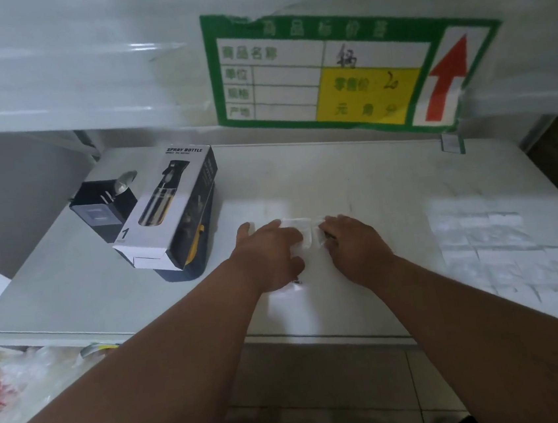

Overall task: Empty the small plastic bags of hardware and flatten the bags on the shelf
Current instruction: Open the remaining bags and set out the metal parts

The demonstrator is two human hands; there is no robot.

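A small clear plastic bag [302, 231] lies flat on the white shelf [371, 184], near its middle. My left hand [270, 252] rests palm down on the bag's left part, fingers spread. My right hand [356, 241] presses on the bag's right edge, fingertips touching the plastic. A tiny dark piece of hardware [298, 282] shows on the shelf just below my left hand. Most of the bag is hidden under my hands.
A white spray bottle box [167, 209] lies on a dark box at the left, with a small black box [103, 209] behind it. Several flattened clear bags [494, 243] cover the shelf's right side. A green price sign [342, 70] hangs above. Crumpled plastic [30, 378] sits lower left.
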